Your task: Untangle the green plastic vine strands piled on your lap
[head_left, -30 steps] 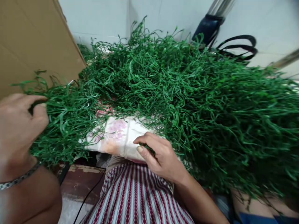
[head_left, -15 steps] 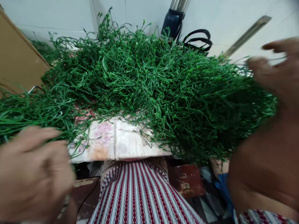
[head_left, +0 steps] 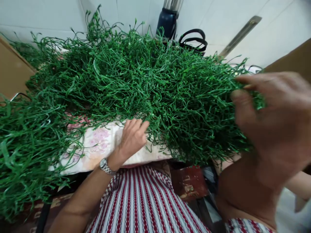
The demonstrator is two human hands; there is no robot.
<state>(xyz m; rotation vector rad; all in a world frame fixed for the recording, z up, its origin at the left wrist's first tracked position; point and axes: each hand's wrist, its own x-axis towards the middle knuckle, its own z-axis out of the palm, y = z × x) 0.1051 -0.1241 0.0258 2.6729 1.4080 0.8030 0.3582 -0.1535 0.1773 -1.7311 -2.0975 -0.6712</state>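
Note:
A big tangled heap of green plastic strands lies on a floral cloth in front of me. My left hand, with a metal watch on the wrist, rests on the cloth at the heap's near edge. Its fingers are curled together against the strands, and what they hold is hidden. My right hand is close to the camera and blurred at the right. Its thumb and fingers pinch a tuft of strands at the heap's right edge. More strands spill down at the left.
Cardboard stands at the far left and far right. Behind the heap, against the white tiled wall, are a dark blue object with metal tubes, black straps and a metal bar. Red-and-white striped fabric covers my lap.
My left hand has moved from the lower left to the heap's near edge at the centre. My right hand has dropped from the upper right and pinched strands. The view has shifted slightly right.

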